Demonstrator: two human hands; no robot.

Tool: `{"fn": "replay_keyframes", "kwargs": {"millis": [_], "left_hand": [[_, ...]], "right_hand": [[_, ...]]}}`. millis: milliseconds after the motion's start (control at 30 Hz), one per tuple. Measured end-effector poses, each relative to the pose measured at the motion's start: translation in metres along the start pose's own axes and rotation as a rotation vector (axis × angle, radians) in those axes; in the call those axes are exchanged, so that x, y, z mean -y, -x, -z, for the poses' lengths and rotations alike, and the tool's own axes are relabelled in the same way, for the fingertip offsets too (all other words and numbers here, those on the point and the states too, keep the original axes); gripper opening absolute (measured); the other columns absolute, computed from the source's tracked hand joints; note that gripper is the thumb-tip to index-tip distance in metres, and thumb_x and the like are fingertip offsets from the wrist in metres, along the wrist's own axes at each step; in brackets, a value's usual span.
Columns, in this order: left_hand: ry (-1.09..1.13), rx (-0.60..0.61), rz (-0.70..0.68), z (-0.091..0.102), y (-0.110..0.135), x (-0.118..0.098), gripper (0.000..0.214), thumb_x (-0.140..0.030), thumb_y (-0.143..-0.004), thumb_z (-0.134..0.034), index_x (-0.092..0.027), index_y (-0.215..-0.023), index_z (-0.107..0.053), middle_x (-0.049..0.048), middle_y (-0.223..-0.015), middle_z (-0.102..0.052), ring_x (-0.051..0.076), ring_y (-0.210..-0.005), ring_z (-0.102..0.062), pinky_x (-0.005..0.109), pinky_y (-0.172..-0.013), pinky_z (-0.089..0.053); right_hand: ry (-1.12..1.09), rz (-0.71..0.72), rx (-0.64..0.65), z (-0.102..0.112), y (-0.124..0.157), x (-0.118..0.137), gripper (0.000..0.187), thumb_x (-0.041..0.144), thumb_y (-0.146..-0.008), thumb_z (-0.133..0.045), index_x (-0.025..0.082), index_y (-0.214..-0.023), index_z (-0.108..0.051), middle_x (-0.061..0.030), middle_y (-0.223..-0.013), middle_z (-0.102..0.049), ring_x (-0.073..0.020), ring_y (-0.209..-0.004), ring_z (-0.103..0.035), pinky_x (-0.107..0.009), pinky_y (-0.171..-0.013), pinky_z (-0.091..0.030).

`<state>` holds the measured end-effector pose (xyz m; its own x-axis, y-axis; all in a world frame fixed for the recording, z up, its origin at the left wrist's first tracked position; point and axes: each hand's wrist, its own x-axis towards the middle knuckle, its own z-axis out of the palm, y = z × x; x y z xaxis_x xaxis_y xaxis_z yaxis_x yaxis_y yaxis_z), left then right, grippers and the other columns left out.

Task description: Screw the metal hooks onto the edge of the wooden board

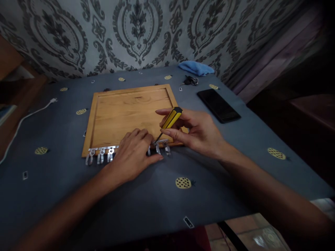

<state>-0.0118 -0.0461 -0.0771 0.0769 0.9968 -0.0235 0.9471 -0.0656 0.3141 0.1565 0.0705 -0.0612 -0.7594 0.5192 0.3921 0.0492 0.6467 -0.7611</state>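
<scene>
A wooden board with a raised rim lies flat on the table. Along its near edge runs a metal hook rail with several silvery hooks. My left hand covers the rail's middle, its bent fingers holding the rail against the board and its thumb reaching toward the right-hand hooks. In my right hand is a yellow and black screwdriver, pinched by the handle between thumb and fingers. The screwdriver tilts, and its tip meets the rail just right of my left fingers. Whether a screw sits under the tip is too small to tell.
A black phone lies right of the board, with keys and a blue cloth behind it. A white cable runs along the left side. Patterned wallpaper rises behind the blue-grey tablecloth.
</scene>
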Motion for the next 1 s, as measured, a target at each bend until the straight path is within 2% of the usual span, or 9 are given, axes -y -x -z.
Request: {"fn": "replay_keyframes", "kwargs": {"millis": [67, 233, 400, 533, 600, 700, 867, 1000], "left_hand": [[0.000, -0.005, -0.005, 0.000, 0.000, 0.000, 0.041, -0.052, -0.085, -0.072, -0.016, -0.104, -0.064, 0.0083, -0.108, -0.066, 0.031, -0.104, -0.059, 0.049, -0.090, -0.050], [0.003, -0.005, -0.003, 0.001, 0.000, 0.000, 0.040, -0.051, -0.085, -0.072, -0.017, -0.103, -0.064, 0.0079, -0.108, -0.065, 0.030, -0.105, -0.059, 0.048, -0.090, -0.050], [-0.004, 0.022, 0.011, 0.003, 0.000, -0.001, 0.041, -0.052, -0.086, -0.072, -0.016, -0.104, -0.064, 0.0085, -0.110, -0.065, 0.031, -0.107, -0.059, 0.049, -0.091, -0.050], [-0.008, 0.003, -0.001, 0.001, 0.000, 0.000, 0.040, -0.052, -0.086, -0.071, -0.016, -0.103, -0.064, 0.0084, -0.109, -0.065, 0.031, -0.106, -0.059, 0.049, -0.090, -0.050], [-0.009, -0.001, -0.004, 0.001, 0.000, 0.001, 0.041, -0.052, -0.086, -0.071, -0.016, -0.103, -0.064, 0.0084, -0.108, -0.065, 0.031, -0.105, -0.059, 0.049, -0.090, -0.050], [-0.016, 0.009, -0.003, 0.001, 0.000, 0.000, 0.041, -0.054, -0.086, -0.070, -0.016, -0.102, -0.064, 0.0081, -0.106, -0.065, 0.030, -0.104, -0.059, 0.048, -0.090, -0.050], [-0.030, 0.024, -0.003, 0.004, 0.000, -0.002, 0.041, -0.052, -0.087, -0.070, -0.016, -0.105, -0.065, 0.0080, -0.108, -0.065, 0.028, -0.103, -0.058, 0.045, -0.091, -0.049], [-0.032, 0.032, -0.013, 0.005, -0.001, -0.002, 0.042, -0.054, -0.087, -0.069, -0.016, -0.105, -0.064, 0.0081, -0.107, -0.065, 0.029, -0.102, -0.057, 0.045, -0.090, -0.048]], "right_hand": [[0.005, -0.003, 0.004, 0.000, 0.000, 0.000, 0.020, 0.034, -0.092, -0.067, 0.018, -0.103, -0.072, -0.0072, -0.101, -0.075, -0.0143, -0.069, -0.065, -0.027, -0.061, -0.051], [0.021, -0.019, -0.010, -0.002, 0.000, -0.002, 0.032, 0.037, -0.092, -0.068, 0.016, -0.117, -0.070, -0.0026, -0.081, -0.070, -0.0130, -0.064, -0.060, -0.024, -0.054, -0.045], [0.008, 0.034, 0.014, 0.000, -0.001, -0.003, 0.022, 0.036, -0.093, -0.066, 0.016, -0.096, -0.072, -0.0084, -0.108, -0.074, -0.0135, -0.071, -0.065, -0.026, -0.060, -0.049], [0.021, 0.037, 0.035, 0.002, -0.001, -0.002, 0.034, 0.037, -0.094, -0.066, 0.018, -0.122, -0.068, -0.0051, -0.094, -0.074, -0.0147, -0.071, -0.064, -0.028, -0.064, -0.050], [0.006, 0.021, 0.029, 0.001, 0.000, -0.003, 0.039, 0.037, -0.095, -0.065, 0.018, -0.129, -0.065, -0.0043, -0.092, -0.072, -0.0151, -0.072, -0.064, -0.028, -0.064, -0.051], [-0.028, -0.011, -0.028, -0.004, 0.001, -0.004, 0.038, 0.040, -0.092, -0.069, 0.020, -0.125, -0.068, -0.0028, -0.088, -0.070, -0.0144, -0.070, -0.062, -0.027, -0.062, -0.051], [-0.134, -0.085, -0.263, -0.013, 0.002, -0.003, 0.038, 0.049, -0.084, -0.078, 0.021, -0.109, -0.072, -0.0004, -0.081, -0.065, -0.0126, -0.063, -0.058, -0.027, -0.057, -0.052], [-0.130, -0.099, -0.285, -0.013, 0.004, -0.002, 0.043, 0.054, -0.084, -0.076, 0.022, -0.112, -0.072, -0.0016, -0.085, -0.067, -0.0127, -0.063, -0.058, -0.028, -0.057, -0.054]]}}
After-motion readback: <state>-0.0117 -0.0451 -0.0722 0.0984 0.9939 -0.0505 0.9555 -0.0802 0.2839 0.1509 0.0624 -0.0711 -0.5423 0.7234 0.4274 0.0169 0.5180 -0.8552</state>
